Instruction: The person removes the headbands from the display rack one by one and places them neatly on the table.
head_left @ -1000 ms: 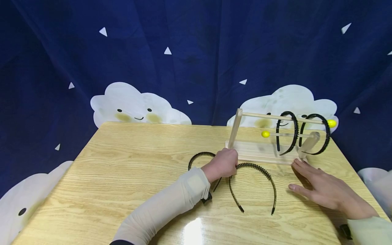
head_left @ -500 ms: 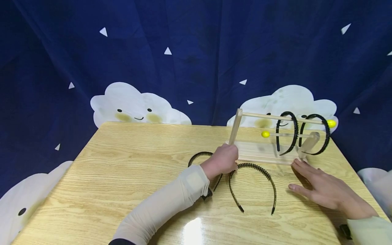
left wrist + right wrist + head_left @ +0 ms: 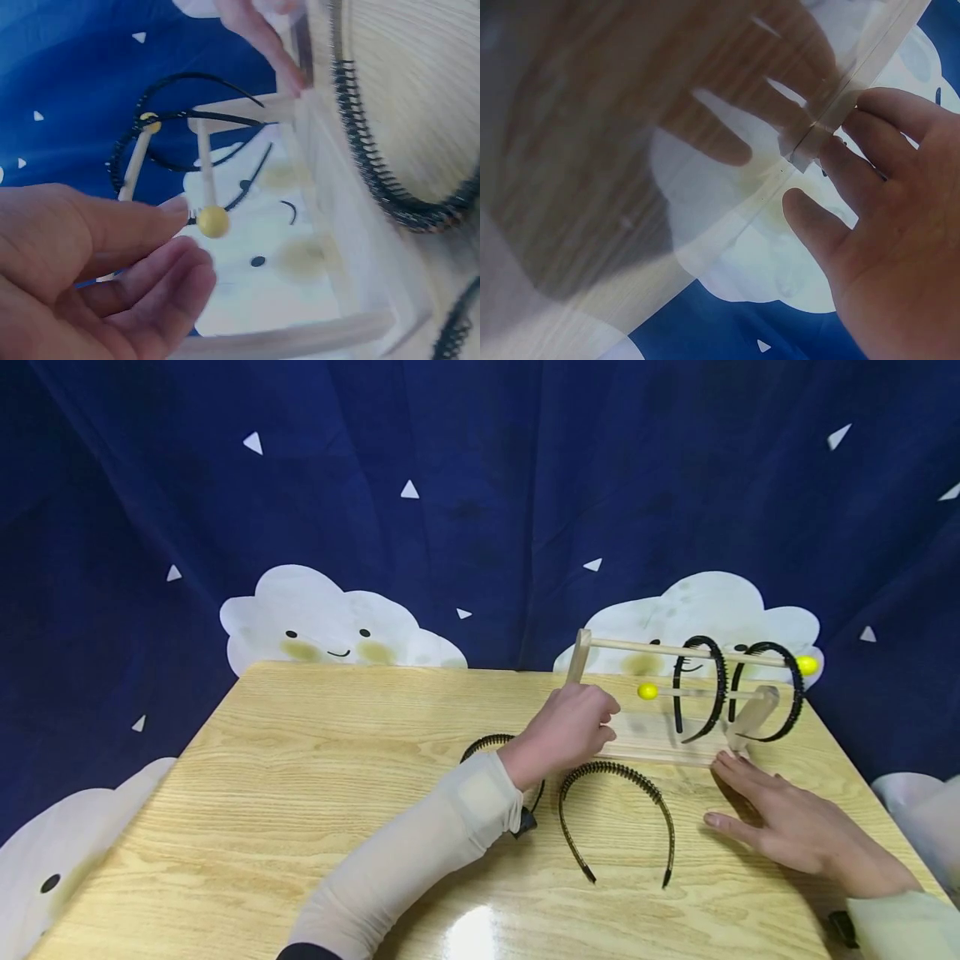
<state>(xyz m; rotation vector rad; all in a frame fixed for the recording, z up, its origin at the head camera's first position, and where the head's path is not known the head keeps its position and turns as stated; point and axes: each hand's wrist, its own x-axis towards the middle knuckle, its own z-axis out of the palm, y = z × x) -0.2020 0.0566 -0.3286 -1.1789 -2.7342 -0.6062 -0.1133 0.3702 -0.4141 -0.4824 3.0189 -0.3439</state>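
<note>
My left hand (image 3: 566,731) hovers in front of the left part of a wooden rack (image 3: 660,737). In the left wrist view its fingers bend loosely with nothing between them, and the thumb is close to the yellow ball (image 3: 214,223) on a rod's end. My right hand (image 3: 795,822) lies with straight fingers, fingertips at the right end of the rack's base. Two black headbands hang over the rods, one nearer the middle (image 3: 724,685) and one further right (image 3: 799,693). A coil-wrapped headband (image 3: 622,769) lies on the table in front of the rack.
Another dark headband (image 3: 487,742) lies on the table (image 3: 322,760), partly hidden behind the left wrist. A second yellow ball (image 3: 807,666) caps the upper rod at the right. Behind the table hangs a navy curtain (image 3: 480,527) with white clouds.
My left hand has left the foot of the rack's left post, moving up and right, and its fingers have loosened. My right hand stays at the base. The headbands have not moved.
</note>
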